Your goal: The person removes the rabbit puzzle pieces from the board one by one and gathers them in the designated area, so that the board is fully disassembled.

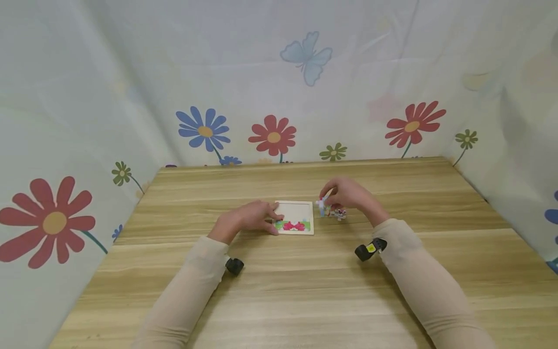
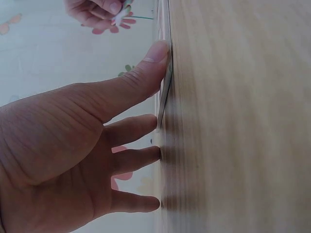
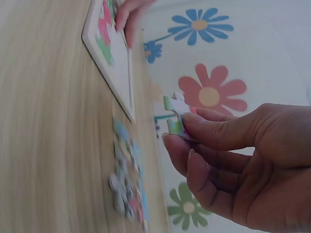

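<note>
The grip of the right hand (image 1: pixel 345 194) is a pinch: thumb and fingers hold a puzzle piece (image 3: pixel 179 106), mostly white and green, with a rounded notch in one edge. The piece is raised above the tabletop (image 1: pixel 296 291), just to the right of the shallow tray (image 1: pixel 294 210). The left hand (image 1: pixel 253 216) lies at the tray's left side with its fingers extended, not curled around anything; in the left wrist view the thumb touches the tray's edge.

Within the tray, a red-and-green picture strip (image 1: pixel 296 226) occupies the side nearest the person; the pale base shows beyond it. Below and near the right hand lie loose pieces (image 1: pixel 339 214) in blue, grey and red; their count cannot be told, as they are partly covered in the head view and blurred in the right wrist view.

Farther out, beige sleeves (image 1: pixel 196 264) cover both forearms, and a small black device (image 1: pixel 235 266) shows at each wrist. Behind the tabletop hangs a pale backdrop (image 1: pixel 244 72) printed with flowers and a blue butterfly (image 1: pixel 308 58).
</note>
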`<state>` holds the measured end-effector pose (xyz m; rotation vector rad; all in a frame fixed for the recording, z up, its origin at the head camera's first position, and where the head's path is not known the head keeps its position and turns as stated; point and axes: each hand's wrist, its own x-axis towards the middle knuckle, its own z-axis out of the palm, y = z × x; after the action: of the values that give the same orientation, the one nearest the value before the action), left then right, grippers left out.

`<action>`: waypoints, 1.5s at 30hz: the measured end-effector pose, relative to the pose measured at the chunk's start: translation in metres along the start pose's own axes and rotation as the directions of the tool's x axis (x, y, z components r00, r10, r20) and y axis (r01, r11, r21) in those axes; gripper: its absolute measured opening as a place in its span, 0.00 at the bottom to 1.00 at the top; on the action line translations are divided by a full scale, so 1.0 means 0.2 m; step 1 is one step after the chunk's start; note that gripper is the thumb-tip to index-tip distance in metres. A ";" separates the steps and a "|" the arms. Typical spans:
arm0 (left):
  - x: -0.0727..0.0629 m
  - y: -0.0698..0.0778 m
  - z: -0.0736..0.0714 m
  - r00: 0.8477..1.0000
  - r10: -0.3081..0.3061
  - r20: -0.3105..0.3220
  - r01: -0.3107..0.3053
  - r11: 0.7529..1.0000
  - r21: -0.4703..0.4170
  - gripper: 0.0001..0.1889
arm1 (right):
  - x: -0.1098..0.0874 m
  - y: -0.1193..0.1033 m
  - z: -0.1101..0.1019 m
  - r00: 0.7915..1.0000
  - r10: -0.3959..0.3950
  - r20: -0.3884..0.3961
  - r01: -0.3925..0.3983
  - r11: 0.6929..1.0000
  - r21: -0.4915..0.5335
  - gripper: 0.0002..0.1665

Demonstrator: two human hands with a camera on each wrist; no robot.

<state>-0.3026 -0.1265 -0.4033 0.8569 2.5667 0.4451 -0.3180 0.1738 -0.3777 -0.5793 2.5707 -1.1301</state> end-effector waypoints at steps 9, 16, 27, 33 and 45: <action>-0.01 -0.02 0.00 1.000 0.026 0.002 -0.026 0.998 0.054 0.30 | -0.14 0.16 -0.18 0.998 0.026 -0.051 -0.027 1.000 0.000 0.12; -0.01 -0.04 0.00 1.000 0.022 -0.004 -0.022 0.998 0.051 0.31 | -0.20 0.23 -0.23 0.993 0.086 -0.077 -0.087 0.996 -0.007 0.12; 0.00 -0.04 0.01 1.000 0.022 0.004 -0.023 0.998 0.058 0.31 | -0.17 0.29 -0.16 0.987 0.162 0.004 -0.162 0.986 -0.042 0.10; 0.00 -0.04 0.01 1.000 0.025 0.007 -0.025 0.998 0.054 0.31 | -0.17 0.30 -0.13 0.988 0.156 0.000 -0.155 0.987 -0.038 0.09; 0.01 -0.02 0.00 1.000 0.013 0.012 -0.014 0.999 0.047 0.31 | -0.16 0.28 -0.12 0.992 0.124 -0.022 -0.126 0.979 -0.162 0.06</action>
<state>-0.3052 -0.1284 -0.4048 0.8911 2.5714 0.3846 -0.3127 0.2393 -0.4014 -0.4393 2.6847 -0.8916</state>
